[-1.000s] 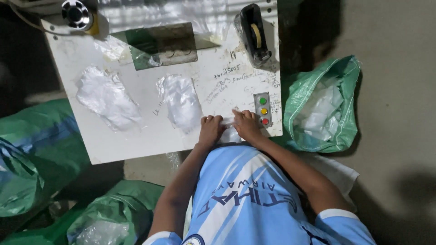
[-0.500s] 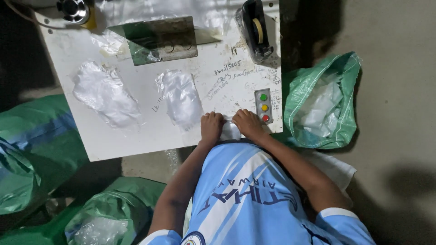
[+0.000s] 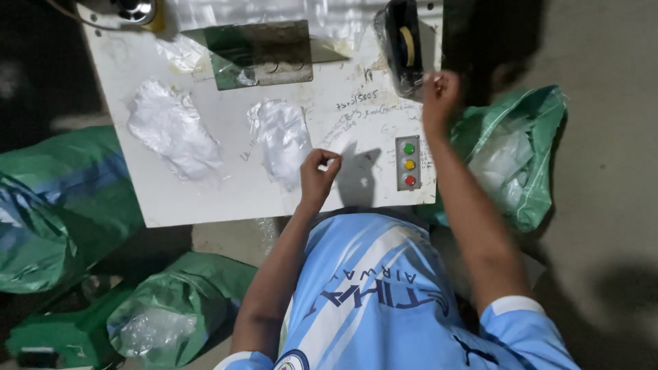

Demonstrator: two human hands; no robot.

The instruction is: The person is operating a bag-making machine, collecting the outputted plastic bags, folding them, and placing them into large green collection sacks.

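So we're at the taping bit: our right hand (image 3: 441,96) is pinching at the black tape dispenser (image 3: 404,44) up top while our left hand (image 3: 318,175) stays clenched around something small on the white table (image 3: 205,199), beside the clear plastic bag (image 3: 281,137).

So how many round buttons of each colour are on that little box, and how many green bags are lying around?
Green button: 1
Yellow button: 1
Red button: 1
Green bags: 3, one at the right, one at the left, one at the bottom left
Total: 6
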